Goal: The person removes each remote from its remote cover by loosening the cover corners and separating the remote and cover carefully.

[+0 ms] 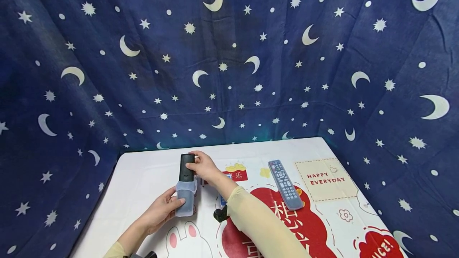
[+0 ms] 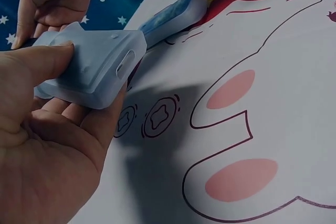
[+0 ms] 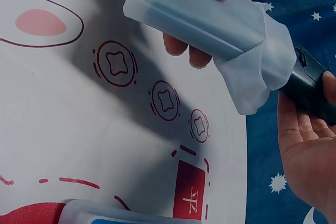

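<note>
— Starry blue cloth walls us in behind the printed table (image 1: 150, 170). We count two remotes and two soft sleeves.

— Yes. By the left edge, our left hand (image 1: 161, 210) curls round the frosted silicone sleeve (image 1: 185, 198), half over the slim black remote (image 1: 187, 167). Our right hand (image 1: 202, 166) pinches that remote's top.

— Toward the right edge, the second remote (image 1: 285, 184) lies flat, already sleeved.

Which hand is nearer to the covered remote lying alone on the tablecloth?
Right. The right hand grips the black remote closer to the covered remote; the left hand holds the silicone sleeve, farther away.
</note>
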Demonstrator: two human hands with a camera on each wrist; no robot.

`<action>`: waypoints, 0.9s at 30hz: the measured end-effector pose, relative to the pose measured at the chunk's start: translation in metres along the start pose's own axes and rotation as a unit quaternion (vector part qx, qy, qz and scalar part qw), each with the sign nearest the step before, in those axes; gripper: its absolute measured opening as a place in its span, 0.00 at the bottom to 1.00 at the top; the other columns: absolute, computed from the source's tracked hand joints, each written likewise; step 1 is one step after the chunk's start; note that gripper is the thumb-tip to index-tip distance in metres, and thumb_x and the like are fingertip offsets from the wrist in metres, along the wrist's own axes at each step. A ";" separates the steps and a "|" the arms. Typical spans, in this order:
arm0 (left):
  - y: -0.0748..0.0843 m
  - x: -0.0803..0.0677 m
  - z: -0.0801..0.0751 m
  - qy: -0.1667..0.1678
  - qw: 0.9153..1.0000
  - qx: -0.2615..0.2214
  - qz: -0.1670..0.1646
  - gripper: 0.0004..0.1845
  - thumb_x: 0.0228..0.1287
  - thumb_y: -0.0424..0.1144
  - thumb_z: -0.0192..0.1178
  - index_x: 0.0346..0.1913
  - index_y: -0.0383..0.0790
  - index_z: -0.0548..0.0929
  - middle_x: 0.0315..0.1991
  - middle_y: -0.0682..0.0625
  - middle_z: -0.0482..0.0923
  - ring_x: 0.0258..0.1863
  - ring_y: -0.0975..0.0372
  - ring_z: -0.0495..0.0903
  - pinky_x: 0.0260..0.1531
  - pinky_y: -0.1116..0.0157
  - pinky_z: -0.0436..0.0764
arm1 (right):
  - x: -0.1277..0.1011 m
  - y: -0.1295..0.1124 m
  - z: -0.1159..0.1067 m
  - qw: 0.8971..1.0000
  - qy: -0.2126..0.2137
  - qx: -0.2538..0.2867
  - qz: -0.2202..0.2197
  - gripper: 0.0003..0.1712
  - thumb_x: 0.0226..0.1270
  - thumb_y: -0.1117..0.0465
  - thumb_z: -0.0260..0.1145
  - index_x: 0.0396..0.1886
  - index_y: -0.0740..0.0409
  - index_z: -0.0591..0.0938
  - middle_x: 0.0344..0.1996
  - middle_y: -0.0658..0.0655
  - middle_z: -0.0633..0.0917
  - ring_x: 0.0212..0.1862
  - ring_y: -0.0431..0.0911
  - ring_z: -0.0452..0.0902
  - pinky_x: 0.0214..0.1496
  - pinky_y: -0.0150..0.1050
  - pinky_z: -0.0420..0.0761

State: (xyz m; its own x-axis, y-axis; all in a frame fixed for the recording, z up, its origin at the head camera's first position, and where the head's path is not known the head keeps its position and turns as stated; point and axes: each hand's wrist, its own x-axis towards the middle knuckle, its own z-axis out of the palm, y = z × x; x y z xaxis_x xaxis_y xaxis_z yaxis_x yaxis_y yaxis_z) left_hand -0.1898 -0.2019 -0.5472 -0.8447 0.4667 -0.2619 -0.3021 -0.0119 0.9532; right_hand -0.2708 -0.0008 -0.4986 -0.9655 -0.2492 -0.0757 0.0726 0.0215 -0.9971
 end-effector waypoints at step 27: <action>-0.004 -0.004 0.002 0.005 1.000 0.010 -0.002 0.43 0.76 0.35 0.58 0.79 0.27 0.41 0.67 0.30 0.72 0.59 0.54 0.81 0.57 0.58 0.80 | 0.002 0.000 -0.002 1.000 0.020 -0.007 -0.001 0.29 0.71 0.66 0.68 0.70 0.57 0.74 0.40 0.57 0.87 0.40 0.47 0.85 0.45 0.42 0.86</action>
State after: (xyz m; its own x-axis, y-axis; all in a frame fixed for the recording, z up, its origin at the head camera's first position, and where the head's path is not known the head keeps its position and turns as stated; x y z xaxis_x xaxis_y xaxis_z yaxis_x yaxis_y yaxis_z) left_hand -0.1840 -0.2024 -0.5499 -0.8478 0.4577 -0.2679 -0.2974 0.0078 0.9547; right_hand -0.2730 0.0010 -0.4985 -0.9748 -0.2109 -0.0728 0.0670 0.0344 -0.9972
